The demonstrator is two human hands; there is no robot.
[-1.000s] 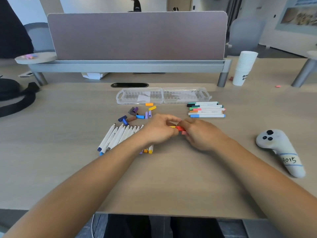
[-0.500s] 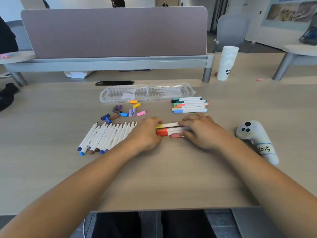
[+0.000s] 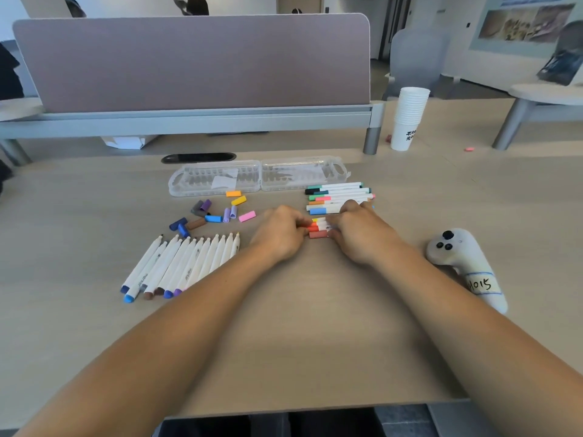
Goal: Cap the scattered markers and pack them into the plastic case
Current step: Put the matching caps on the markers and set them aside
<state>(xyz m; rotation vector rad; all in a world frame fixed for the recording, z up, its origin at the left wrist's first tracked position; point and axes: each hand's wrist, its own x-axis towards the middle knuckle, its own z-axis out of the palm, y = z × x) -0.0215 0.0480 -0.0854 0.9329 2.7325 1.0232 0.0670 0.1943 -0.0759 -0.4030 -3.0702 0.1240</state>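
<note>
- L hand point(image 3: 279, 234) & R hand point(image 3: 362, 238) meet over a marker bundle point(image 3: 319, 228), knuckles up, forearms resting on the table point(image 3: 315, 342).
- Bundle = 3 capped markers lying side by side flat on the table: yellow cap furthest from the body, orange-red in the middle, brownish-red nearest.
- L fingers are curled together and clamped on the cap ends; only the caps show past the fingertips.
- R fingers are curled over the white barrels and hide most of them; the thumb sits at the near side by the brownish cap.
- Capped markers pile point(image 3: 339, 198) is just beyond the R fingertips; prob. touching the blue-capped one, hard to tell.
- Plastic case point(image 3: 217, 179) lies open, further out beyond both sets of fingers, apart from them.
- Loose caps point(image 3: 220, 212) are scattered just left of the L fingers; the pink one is nearest.
- Uncapped markers point(image 3: 186, 266) lie in a row left of the L wrist, tips pointing away.
- Controller point(image 3: 463, 263) lies right of the R hand, not touching.
</note>
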